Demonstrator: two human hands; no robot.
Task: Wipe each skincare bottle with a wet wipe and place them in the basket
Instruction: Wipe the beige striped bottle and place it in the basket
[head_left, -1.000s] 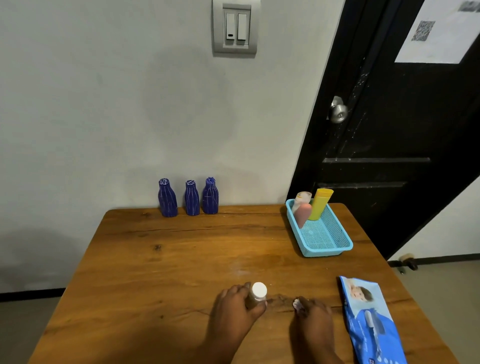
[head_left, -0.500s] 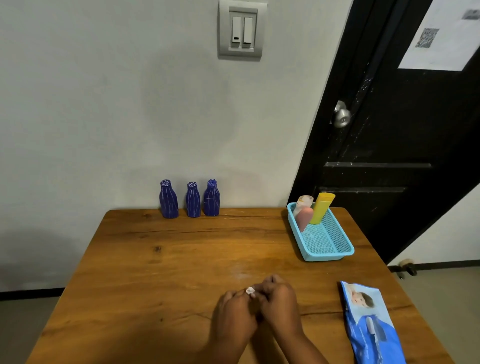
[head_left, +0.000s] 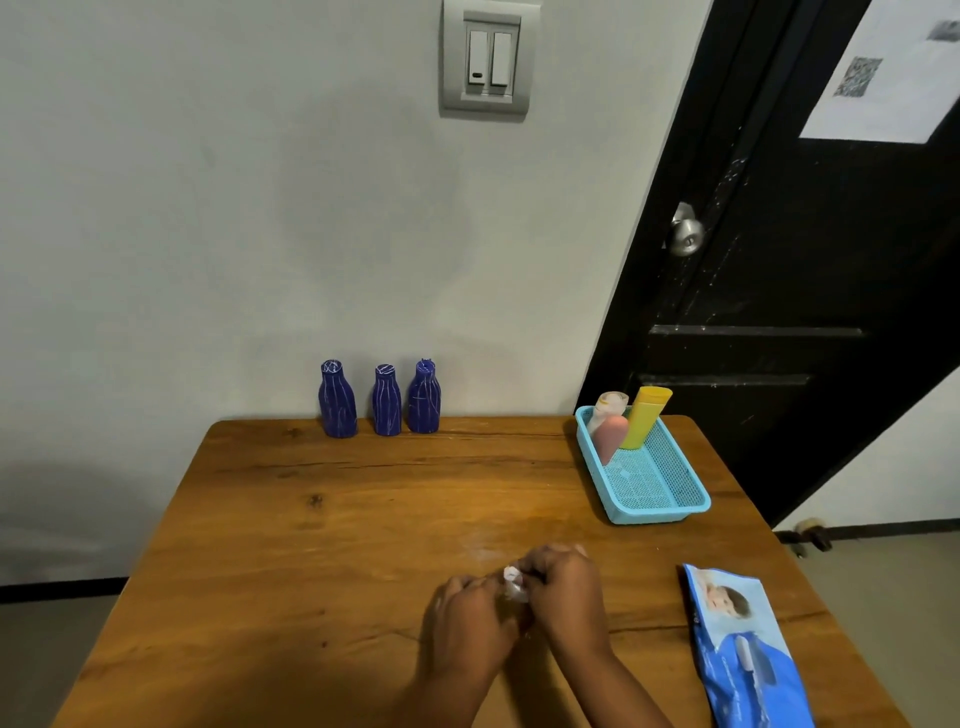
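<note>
As far as I can judge from my end, we're somewhere past the middle of this job. Biggest stuff first: a plain grey wall (head_left: 208, 208) with a light switch (head_left: 485, 62), and a black door (head_left: 779, 270) on the right with a QR sheet (head_left: 883, 67) taped up. The wooden table (head_left: 363, 519) fills the lower view.

On its far right sits the blue mesh basket (head_left: 660, 512). A yellow tube (head_left: 647, 415), a pink bottle (head_left: 609, 439) and a pale bottle (head_left: 610, 404) lean at its back end, so those look done. A wet wipe pack (head_left: 748, 654) lies at the near right edge.

Three dark blue bottles (head_left: 387, 402) stand in a row by the wall, no idea if they count.

Near centre, both hands are pressed together. The right hand (head_left: 563, 587) pinches a crumpled white wet wipe (head_left: 514, 584). The left hand (head_left: 467, 618) has its fingers curled inward, but I can't tell around what. If a bottle's being wiped, it's hidden between them.
</note>
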